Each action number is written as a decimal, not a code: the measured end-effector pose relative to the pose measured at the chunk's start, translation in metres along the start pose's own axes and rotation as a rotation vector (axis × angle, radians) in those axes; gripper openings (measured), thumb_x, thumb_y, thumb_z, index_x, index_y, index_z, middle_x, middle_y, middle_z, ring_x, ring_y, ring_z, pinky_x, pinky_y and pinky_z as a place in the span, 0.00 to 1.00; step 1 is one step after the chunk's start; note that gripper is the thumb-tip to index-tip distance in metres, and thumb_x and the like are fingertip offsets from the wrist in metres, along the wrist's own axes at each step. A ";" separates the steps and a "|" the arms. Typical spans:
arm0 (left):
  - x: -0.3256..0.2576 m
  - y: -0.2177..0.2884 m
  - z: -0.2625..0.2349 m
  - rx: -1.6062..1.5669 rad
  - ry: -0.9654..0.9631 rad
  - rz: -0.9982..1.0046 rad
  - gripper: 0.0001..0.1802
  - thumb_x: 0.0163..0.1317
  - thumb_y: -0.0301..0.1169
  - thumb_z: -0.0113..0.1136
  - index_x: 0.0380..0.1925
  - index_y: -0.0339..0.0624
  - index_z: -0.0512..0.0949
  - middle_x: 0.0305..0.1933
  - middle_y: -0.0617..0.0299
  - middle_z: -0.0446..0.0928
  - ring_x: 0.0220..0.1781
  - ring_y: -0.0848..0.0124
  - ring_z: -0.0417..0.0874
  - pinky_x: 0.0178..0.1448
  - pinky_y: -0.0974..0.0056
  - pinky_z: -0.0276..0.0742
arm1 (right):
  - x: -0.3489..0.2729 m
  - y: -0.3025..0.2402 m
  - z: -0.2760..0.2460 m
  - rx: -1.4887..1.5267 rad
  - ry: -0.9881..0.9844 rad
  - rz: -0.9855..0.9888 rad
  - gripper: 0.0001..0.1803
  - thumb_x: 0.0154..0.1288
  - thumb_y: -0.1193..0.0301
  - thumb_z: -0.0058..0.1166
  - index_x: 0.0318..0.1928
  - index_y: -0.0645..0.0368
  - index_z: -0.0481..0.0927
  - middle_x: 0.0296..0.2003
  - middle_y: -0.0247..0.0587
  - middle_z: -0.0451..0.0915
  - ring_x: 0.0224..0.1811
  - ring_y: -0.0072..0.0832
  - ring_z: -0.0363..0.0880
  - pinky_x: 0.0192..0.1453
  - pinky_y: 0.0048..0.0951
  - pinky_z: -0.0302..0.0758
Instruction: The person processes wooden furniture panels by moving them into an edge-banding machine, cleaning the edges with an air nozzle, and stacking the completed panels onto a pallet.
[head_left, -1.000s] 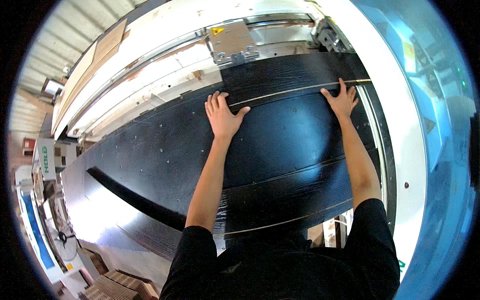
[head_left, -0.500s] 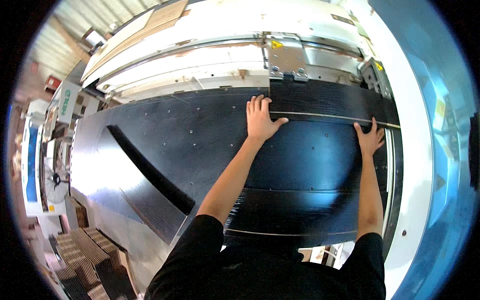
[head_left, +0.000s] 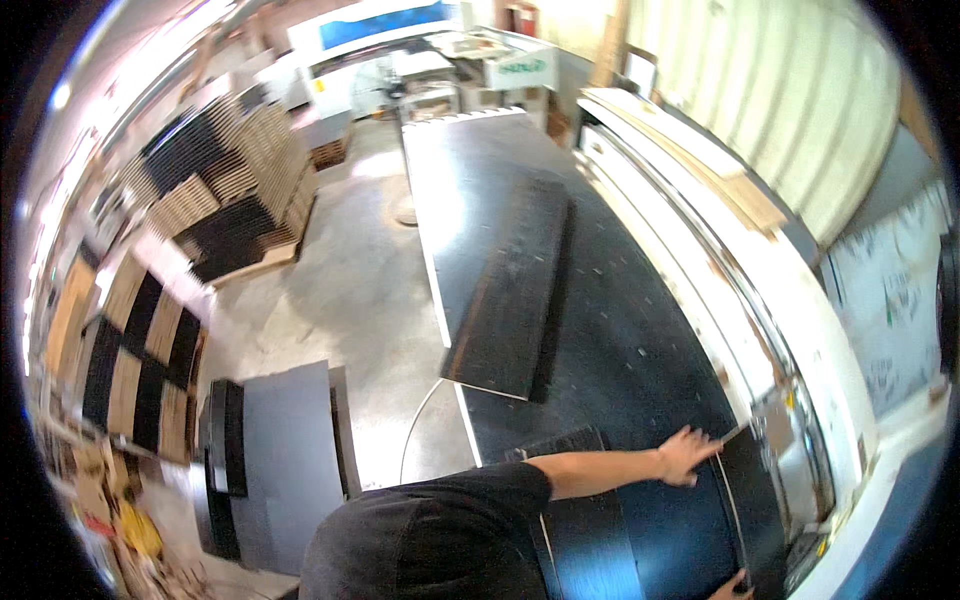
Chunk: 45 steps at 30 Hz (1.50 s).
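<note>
At the lower edge of the view, beside the person's black sleeve [head_left: 430, 530], the right hand [head_left: 736, 588] is mostly cut off, so I cannot tell how its fingers stand. The left hand [head_left: 688, 456] reaches out with fingers apart, gripping nothing, over a smooth, dark board [head_left: 685, 535] that lies on the near end of the bench [head_left: 625, 350]; its fingertips come to the thin pale edge line running past both hands. Beyond that line lies a dark strip [head_left: 757, 490], near a metal plate [head_left: 775, 427] on the white machine's rail. To the left, a grey sheet [head_left: 287, 440] carries a ribbed-looking black piece [head_left: 229, 440]. Further along the black, flecked bench, a loose plank [head_left: 512, 285], long, rectangular and wood-grained, lies aslant with a pale near end. Left across the smooth concrete floor [head_left: 360, 270], one stack [head_left: 140, 350] shows dark and pale blocks; behind it a wooden pallet [head_left: 262, 262] bears thin, layered boards [head_left: 225, 190]. Farthest stand a blue-windowed white machine [head_left: 385, 30] and a ridged, pale wall [head_left: 765, 100].
</note>
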<state>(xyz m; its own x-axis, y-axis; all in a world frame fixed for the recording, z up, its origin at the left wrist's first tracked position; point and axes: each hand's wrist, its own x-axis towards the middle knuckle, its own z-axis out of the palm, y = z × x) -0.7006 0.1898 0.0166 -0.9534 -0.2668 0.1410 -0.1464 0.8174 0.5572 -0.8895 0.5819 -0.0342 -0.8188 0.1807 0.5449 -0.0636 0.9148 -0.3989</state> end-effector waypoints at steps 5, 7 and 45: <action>-0.195 -0.022 -0.121 -0.530 0.064 0.118 0.35 0.72 0.41 0.59 0.74 0.40 0.61 0.64 0.45 0.76 0.65 0.51 0.78 0.69 0.50 0.71 | -0.036 -0.059 -0.019 0.418 -0.294 0.076 0.38 0.68 0.47 0.62 0.64 0.66 0.72 0.61 0.61 0.74 0.60 0.51 0.76 0.64 0.51 0.76; -0.301 -0.046 -0.166 -0.632 0.164 -0.110 0.31 0.73 0.40 0.60 0.72 0.43 0.66 0.54 0.51 0.83 0.57 0.58 0.84 0.61 0.55 0.78 | -0.097 -0.113 -0.025 0.617 -0.219 -0.083 0.33 0.69 0.51 0.61 0.61 0.67 0.73 0.56 0.59 0.76 0.55 0.48 0.77 0.61 0.49 0.76; -0.901 -0.405 -0.090 -1.248 1.235 -2.203 0.20 0.66 0.47 0.60 0.49 0.45 0.84 0.35 0.62 0.85 0.28 0.68 0.82 0.31 0.57 0.78 | -0.905 -1.043 -0.297 1.124 -2.010 -2.058 0.21 0.69 0.72 0.59 0.61 0.57 0.79 0.41 0.45 0.88 0.44 0.35 0.88 0.52 0.34 0.82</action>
<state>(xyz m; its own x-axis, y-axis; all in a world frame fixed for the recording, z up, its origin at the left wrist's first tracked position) 0.2411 0.0533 -0.2628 0.4899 -0.0895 -0.8672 0.4202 -0.8473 0.3248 0.0872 -0.4280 0.1078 0.8901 -0.4353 0.1349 -0.1374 -0.5386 -0.8313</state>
